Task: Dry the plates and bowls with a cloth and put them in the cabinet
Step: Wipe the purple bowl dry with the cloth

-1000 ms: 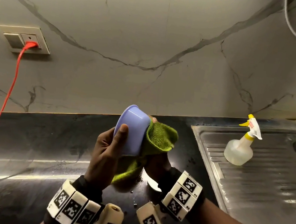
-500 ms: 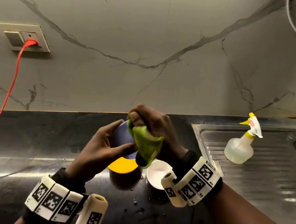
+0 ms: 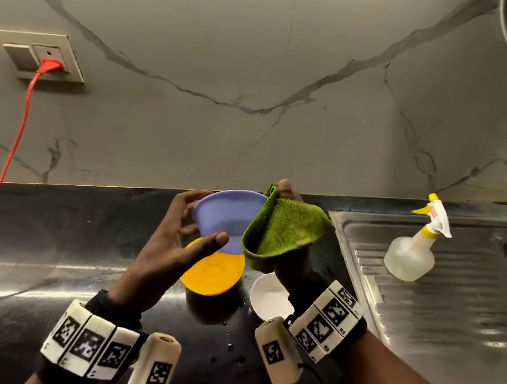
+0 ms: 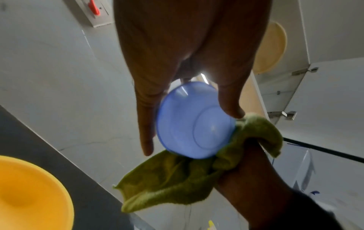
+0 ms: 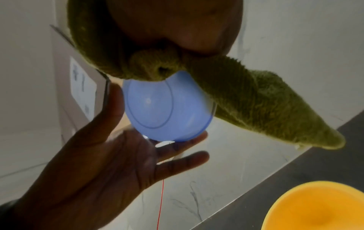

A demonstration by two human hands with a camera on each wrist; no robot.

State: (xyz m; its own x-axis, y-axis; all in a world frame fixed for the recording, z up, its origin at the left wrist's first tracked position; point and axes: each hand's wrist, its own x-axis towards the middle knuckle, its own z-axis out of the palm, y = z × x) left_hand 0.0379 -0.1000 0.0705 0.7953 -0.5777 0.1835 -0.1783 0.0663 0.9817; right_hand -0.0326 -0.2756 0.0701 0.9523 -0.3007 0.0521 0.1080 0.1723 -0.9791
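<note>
A blue plastic bowl (image 3: 226, 217) is up in the air above the counter, mouth tilted up and away from me. My left hand (image 3: 196, 221) is on its left side, fingers fairly straight and spread, thumb tip on the base and a fingertip at the rim (image 5: 197, 135). My right hand (image 3: 286, 193) pinches a green cloth (image 3: 285, 231) over the bowl's right rim; the cloth hides its fingers. Below them, a yellow bowl (image 3: 212, 273) and a small white bowl (image 3: 267, 300) sit on the black counter.
A steel sink drainboard (image 3: 455, 315) lies to the right with a clear spray bottle (image 3: 407, 260) on it. A red cord (image 3: 7, 166) hangs from the wall socket at the left. An open cabinet (image 4: 291, 93) with a pale plate (image 4: 273, 46) inside is overhead.
The bowl has turned from base-up to mouth-up. My right hand moved the cloth from the bowl's top to its right rim. My left hand's fingers have straightened.
</note>
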